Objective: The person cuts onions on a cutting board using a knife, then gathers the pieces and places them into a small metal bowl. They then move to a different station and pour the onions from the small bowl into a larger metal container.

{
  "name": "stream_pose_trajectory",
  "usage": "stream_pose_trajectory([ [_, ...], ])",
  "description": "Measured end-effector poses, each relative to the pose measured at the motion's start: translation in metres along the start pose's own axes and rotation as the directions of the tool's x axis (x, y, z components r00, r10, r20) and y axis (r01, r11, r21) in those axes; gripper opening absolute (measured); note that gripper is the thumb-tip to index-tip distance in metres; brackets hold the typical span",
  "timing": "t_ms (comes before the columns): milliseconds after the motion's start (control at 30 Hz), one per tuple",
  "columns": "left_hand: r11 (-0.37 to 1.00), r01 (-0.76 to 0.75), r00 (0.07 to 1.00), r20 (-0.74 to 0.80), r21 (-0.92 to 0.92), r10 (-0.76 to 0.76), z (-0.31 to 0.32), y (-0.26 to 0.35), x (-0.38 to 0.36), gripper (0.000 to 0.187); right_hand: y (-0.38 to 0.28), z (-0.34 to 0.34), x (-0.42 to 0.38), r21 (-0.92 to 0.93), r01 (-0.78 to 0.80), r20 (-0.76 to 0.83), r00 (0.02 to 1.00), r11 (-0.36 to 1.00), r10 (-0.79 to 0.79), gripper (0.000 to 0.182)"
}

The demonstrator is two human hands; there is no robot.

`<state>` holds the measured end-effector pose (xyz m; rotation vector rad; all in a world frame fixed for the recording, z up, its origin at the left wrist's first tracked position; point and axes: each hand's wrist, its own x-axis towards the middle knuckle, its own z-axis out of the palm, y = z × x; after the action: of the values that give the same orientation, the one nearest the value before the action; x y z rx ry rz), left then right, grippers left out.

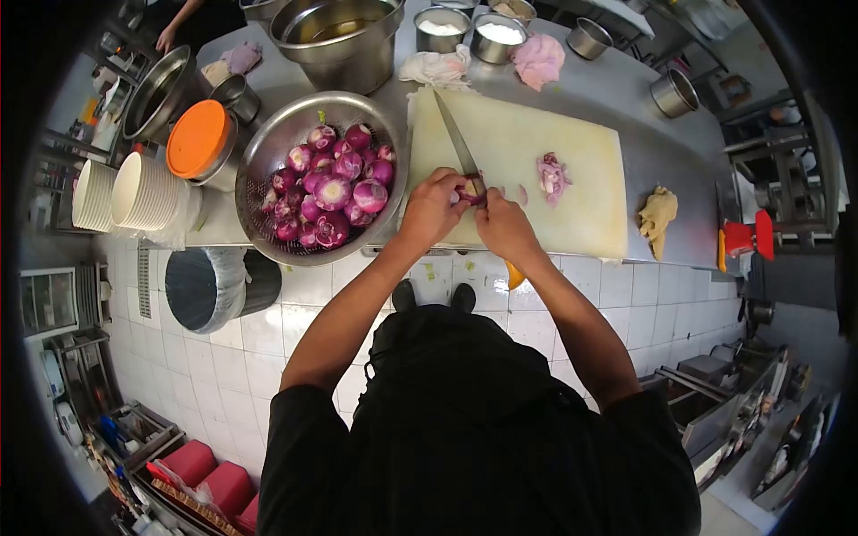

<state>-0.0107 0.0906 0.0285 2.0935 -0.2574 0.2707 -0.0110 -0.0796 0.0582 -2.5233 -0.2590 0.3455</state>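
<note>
My left hand [431,207] grips a red onion [471,189] over the near left part of the white cutting board [585,152]. In my right hand [508,228] is a kitchen knife [457,134], its yellow handle showing below the fist and its blade pointing away from me. The blade's heel is against the onion, as far as I can see. A small pile of onion peelings or pieces [554,179] lies on the board to the right, with a few scraps nearer my hand. Left of the board, a metal colander [254,147] holds several red onions [332,192].
A large steel pot [335,62] and small metal containers [441,29] stand at the back. Stacked white bowls [143,192] and an orange-lidded container [198,138] sit left. A tan cloth [658,216] lies right. Below is a lined bin [201,290]. Another person's hand [166,38] shows far left.
</note>
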Motion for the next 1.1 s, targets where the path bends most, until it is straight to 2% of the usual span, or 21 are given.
stream_pose_trajectory([
  [133,0.998,0.053,0.999,-0.006,0.037,-0.053,0.001,0.006,-0.005,0.037,0.000,-0.017,-0.006,0.109,-0.061,0.028,0.998,0.992,0.058,0.024],
  [233,0.993,-0.008,0.990,-0.140,0.121,0.025,0.006,0.018,-0.011,0.036,0.010,-0.028,-0.012,0.113,0.089,-0.167,0.984,0.990,-0.070,0.022],
  [333,0.956,-0.188,0.955,-0.186,0.227,0.232,0.023,0.013,-0.008,0.033,0.006,-0.068,-0.020,0.475,-0.219,0.078,0.975,0.853,0.207,0.022],
  [433,0.878,-0.260,0.938,-0.109,0.403,0.328,0.038,0.020,0.004,0.028,0.026,-0.083,-0.030,0.581,-0.141,-0.071,0.972,0.802,0.222,0.019],
  [500,0.833,-0.277,0.938,-0.053,0.479,0.343,0.042,0.025,0.011,0.024,0.057,-0.086,-0.034,0.656,-0.130,-0.112,0.957,0.744,0.266,0.014],
  [633,0.763,-0.285,0.942,0.021,0.580,0.336,0.051,-0.002,0.024,0.014,0.107,-0.104,-0.057,0.675,-0.120,-0.190,0.925,0.728,0.329,0.010],
  [733,0.714,-0.181,0.971,0.006,0.676,0.241,0.048,-0.017,0.055,0.007,0.130,-0.115,-0.069,0.643,-0.194,-0.228,0.875,0.741,0.427,0.012],
  [833,0.693,-0.053,0.950,-0.178,0.719,0.257,0.045,-0.038,0.097,0.010,0.156,-0.117,-0.078,0.646,-0.203,-0.255,0.851,0.735,0.459,0.016],
  [933,0.713,0.052,0.950,-0.255,0.699,0.181,0.047,-0.042,0.119,0.022,0.162,-0.121,-0.085,0.625,-0.248,-0.244,0.839,0.741,0.487,0.017],
  [1000,0.753,0.053,0.951,-0.264,0.656,0.163,0.047,-0.039,0.115,0.031,0.157,-0.124,-0.088,0.606,-0.286,-0.226,0.833,0.743,0.505,0.020],
  [1100,0.800,0.039,0.963,-0.237,0.599,0.130,0.041,-0.034,0.110,0.045,0.150,-0.124,-0.091,0.587,-0.257,-0.186,0.880,0.768,0.437,0.020],
])
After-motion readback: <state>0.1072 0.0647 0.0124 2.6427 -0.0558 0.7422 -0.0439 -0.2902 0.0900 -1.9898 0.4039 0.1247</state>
